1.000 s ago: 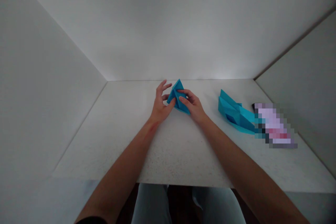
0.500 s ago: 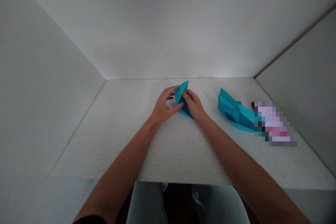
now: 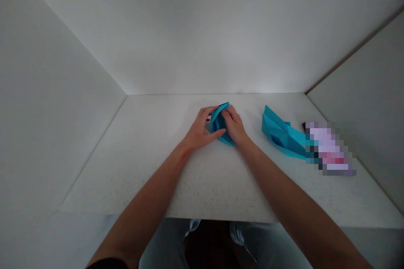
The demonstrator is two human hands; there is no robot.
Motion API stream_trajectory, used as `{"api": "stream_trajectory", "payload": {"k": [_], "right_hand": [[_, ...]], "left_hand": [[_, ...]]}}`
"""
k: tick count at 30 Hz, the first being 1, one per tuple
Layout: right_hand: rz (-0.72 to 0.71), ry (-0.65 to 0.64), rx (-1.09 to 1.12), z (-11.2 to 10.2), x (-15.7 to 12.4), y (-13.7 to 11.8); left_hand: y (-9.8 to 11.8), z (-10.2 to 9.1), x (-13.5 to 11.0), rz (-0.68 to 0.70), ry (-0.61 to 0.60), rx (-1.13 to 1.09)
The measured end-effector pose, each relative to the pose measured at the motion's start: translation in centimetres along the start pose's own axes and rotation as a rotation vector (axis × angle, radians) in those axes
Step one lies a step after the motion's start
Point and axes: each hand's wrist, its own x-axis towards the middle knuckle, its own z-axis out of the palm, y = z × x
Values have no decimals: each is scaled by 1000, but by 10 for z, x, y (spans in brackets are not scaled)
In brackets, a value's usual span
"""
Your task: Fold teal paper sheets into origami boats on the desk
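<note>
A small folded piece of blue paper (image 3: 218, 122) stands on edge on the white table (image 3: 202, 176), held between both hands. My left hand (image 3: 200, 131) curls round its left side, thumb under the paper and fingers over the top. My right hand (image 3: 235, 127) pinches its right side, fingers closed on the fold. Part of the paper is hidden behind my fingers.
To the right lie finished blue paper folds (image 3: 282, 136) stacked against each other. Beyond them is a blurred pinkish object (image 3: 330, 153) near the right wall. White walls close the table in on the left, back and right.
The paper's upright point has been pressed down and folded in between my hands. Both hands have closed tighter round it, and my left fingers have curled over its top.
</note>
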Motion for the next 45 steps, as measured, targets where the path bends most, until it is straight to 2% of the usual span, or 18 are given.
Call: {"api": "stream_trajectory", "payload": {"k": [3, 5, 10, 13, 16, 20, 25, 28, 37, 43, 45], "right_hand": [[-68, -2, -62, 0, 0, -3], [-80, -15, -74, -1, 0, -4], [-100, 6, -41, -5, 1, -2], [-60, 42, 5, -4, 0, -2], [-5, 6, 92, -2, -2, -5], [25, -53, 158, 2, -5, -8], [73, -103, 259, 3, -5, -8], [88, -153, 334, 2, -4, -6], [69, -248, 357, 1, -4, 5], [46, -224, 287, 1, -5, 0], [8, -205, 232, 0, -5, -4]], "left_hand": [[0, 5, -2, -32, -3, -65], [-1, 6, -1, -70, 39, -88], [-6, 2, 3, -268, 162, -224], [-10, -1, 7, -328, 272, -250], [-13, -2, 8, -357, 355, -204], [-9, -5, 7, -274, 464, 0], [0, -15, 5, -76, 455, 302], [1, -17, 5, 9, 455, 400], [1, -18, 4, 122, 357, 365], [10, -16, 3, 195, 326, 394], [10, -15, 4, 168, 323, 356]]}}
